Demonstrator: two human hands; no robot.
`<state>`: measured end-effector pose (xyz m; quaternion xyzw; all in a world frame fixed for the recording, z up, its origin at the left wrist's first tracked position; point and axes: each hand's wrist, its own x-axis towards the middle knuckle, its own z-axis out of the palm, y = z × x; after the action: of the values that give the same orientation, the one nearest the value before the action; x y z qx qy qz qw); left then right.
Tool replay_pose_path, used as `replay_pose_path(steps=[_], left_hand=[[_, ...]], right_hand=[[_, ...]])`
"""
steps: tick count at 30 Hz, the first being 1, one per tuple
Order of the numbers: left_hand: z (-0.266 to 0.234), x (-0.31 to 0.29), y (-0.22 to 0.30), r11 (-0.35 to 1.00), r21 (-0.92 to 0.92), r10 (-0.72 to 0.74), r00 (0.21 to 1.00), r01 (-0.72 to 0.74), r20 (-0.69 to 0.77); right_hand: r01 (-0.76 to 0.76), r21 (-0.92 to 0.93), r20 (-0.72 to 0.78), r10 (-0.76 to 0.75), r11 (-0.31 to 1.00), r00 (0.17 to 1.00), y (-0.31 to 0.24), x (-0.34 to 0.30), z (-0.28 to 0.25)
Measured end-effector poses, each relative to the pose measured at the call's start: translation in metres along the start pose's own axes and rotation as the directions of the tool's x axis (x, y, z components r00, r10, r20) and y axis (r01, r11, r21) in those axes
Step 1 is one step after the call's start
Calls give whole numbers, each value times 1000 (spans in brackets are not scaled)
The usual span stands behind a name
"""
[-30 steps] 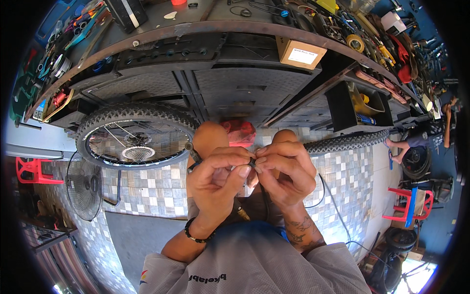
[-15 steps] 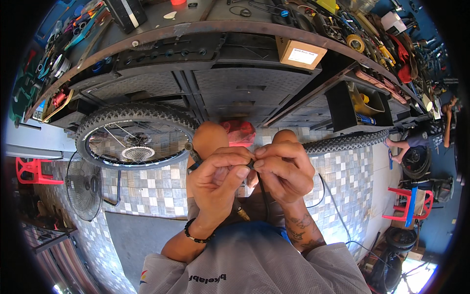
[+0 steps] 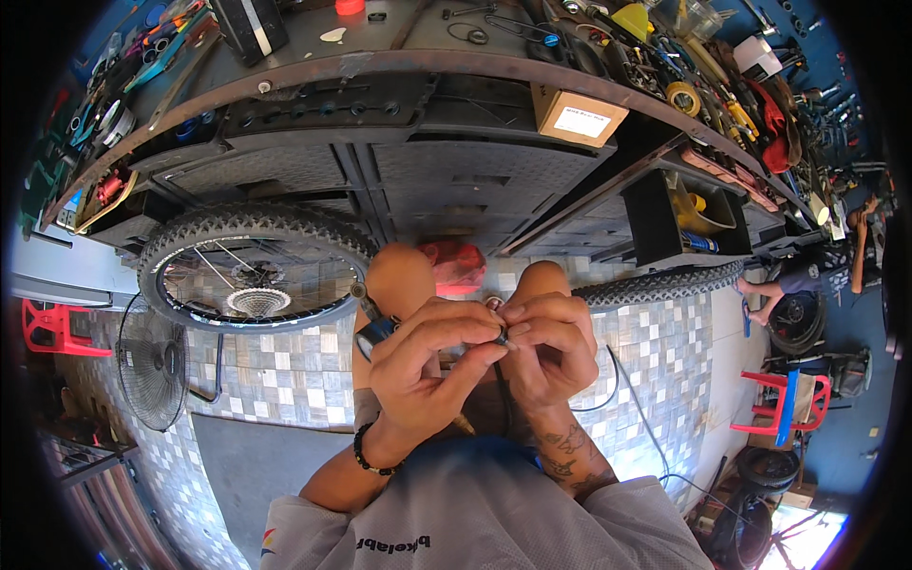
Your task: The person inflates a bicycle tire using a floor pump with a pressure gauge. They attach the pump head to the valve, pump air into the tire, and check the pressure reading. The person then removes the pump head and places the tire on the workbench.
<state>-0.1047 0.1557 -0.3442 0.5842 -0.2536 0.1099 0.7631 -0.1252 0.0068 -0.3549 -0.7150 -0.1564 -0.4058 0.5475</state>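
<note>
Above my lap, my left hand (image 3: 427, 366) and my right hand (image 3: 551, 351) meet fingertip to fingertip. Both pinch a small black part (image 3: 503, 335), mostly covered by the fingers, so its kind is unclear. A thin black strip or hose (image 3: 503, 388) runs down below it between my hands; I cannot tell whether the two are joined. Behind my left hand, by the knee, sits a black round piece (image 3: 379, 331) with a metal end (image 3: 358, 290), partly hidden. A brass-coloured fitting (image 3: 464, 425) shows at my lap.
A bicycle wheel (image 3: 176, 309) with a knobby tyre and cassette leans at the left; another tyre (image 3: 655, 287) lies right. A workbench (image 3: 313, 68) with tools spans the front. A red bundle (image 3: 454, 268) lies between my knees. A fan (image 3: 152, 366) stands left. A person (image 3: 807, 271) is far right.
My fingers have shifted their pinch on the small black part, the left hand's fingers now more extended. More of the black round piece by my left hand shows. The view has moved slightly.
</note>
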Motion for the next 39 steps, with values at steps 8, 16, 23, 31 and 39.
replay_pose_path(steps=[8, 16, 23, 31, 39], left_hand=[[0, -6, -8, 1000, -7, -7, 1000, 7, -11], [-7, -8, -17, 1000, 17, -11, 1000, 11, 13], [-8, -9, -17, 999, 19, -26, 999, 27, -19], [-9, -14, -12, 990, 138, 28, 1000, -26, -10], [-4, -18, -8, 994, -82, -81, 993, 73, -87]], right_hand=[[-39, 9, 13, 39, 999, 999, 0, -2, -1], [-11, -73, 85, 17, 997, 996, 1, -4, -3], [-28, -99, 98, 38, 995, 994, 0, -7, -1], [2, -113, 90, 8, 994, 996, -3, -5, 0], [48, -99, 98, -38, 994, 995, -5, -3, 0]])
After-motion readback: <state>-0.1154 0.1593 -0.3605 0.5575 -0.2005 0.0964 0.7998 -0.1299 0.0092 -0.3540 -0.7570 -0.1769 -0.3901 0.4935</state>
